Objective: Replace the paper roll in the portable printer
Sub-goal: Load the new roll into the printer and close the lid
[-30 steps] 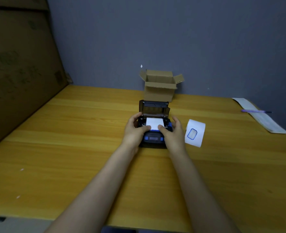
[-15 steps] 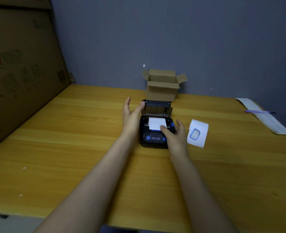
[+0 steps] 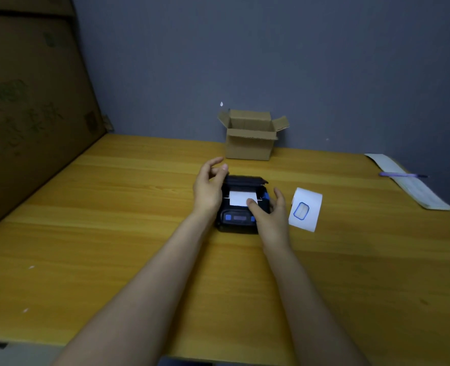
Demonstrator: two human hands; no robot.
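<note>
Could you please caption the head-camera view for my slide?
Left hand lowers the printer lid while right hand pins the paper; a paper roll lies alongside.

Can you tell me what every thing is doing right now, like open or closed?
Printer: on the table, lid partly down, white paper showing.
Lid: tilted forward, not shut.
Left hand: on the lid's left end.
Right hand: thumb pressing on the paper.
Spare roll: lying on the table, apart from the printer.
Box: upright, flaps open.
Pen: lying on a paper sheet.
</note>
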